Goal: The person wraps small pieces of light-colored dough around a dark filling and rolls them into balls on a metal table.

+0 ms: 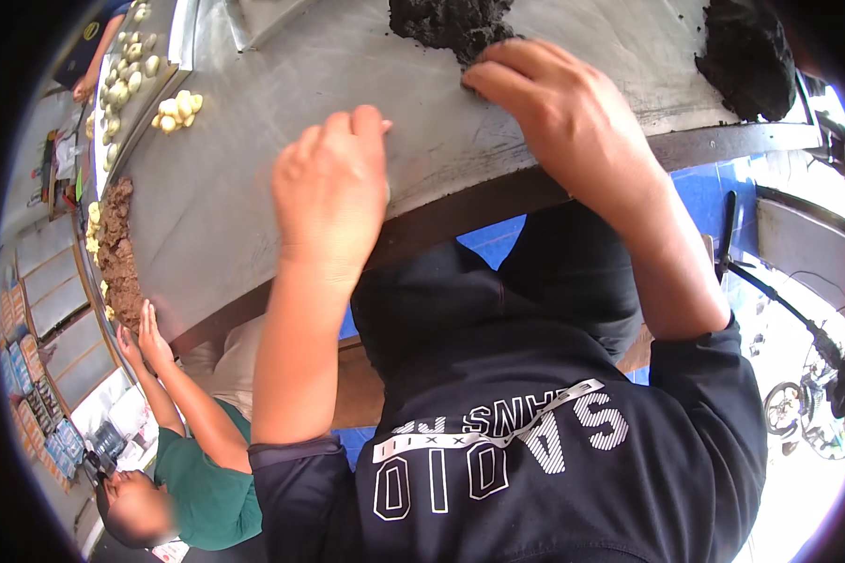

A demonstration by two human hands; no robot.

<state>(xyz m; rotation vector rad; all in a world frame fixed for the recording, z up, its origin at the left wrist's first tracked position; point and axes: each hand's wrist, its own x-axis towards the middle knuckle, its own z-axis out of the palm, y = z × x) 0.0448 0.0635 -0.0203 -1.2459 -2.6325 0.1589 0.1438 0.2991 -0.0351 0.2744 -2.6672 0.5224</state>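
A crumbly black dough-like mass lies at the far middle of the metal-topped table. My right hand reaches over to its near edge, fingers bent down and pressed together on a bit of the black stuff; the fingertips are partly hidden. Left of it, above the table's near part, my left hand is closed with its back toward me. The curled fingers hide whatever it may hold.
At far right sits a larger black lump. Pale yellow balls lie at the left, near a tray of greenish balls. A person in green presses palms together by a brown dough strip. Another person's arm shows far left.
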